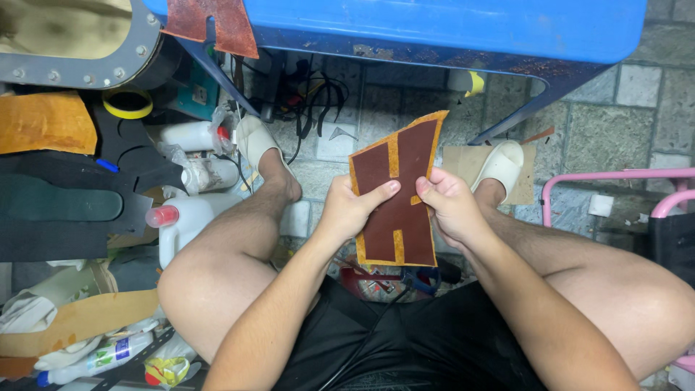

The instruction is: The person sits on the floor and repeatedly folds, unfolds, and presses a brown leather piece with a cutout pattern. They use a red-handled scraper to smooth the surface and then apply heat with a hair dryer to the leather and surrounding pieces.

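Between the knees of the seated person, both hands are holding up a brown leather piece (397,195) with orange-yellow edges and strips. The left hand (347,210) is closing on its left edge, thumb lying on the front. The right hand (449,206) is pinching the right edge with curled fingers. Some orange strips are running across the brown face, so the surface is looking only partly covered. A white bottle with a red cap (177,224) is standing on the floor beside the left leg.
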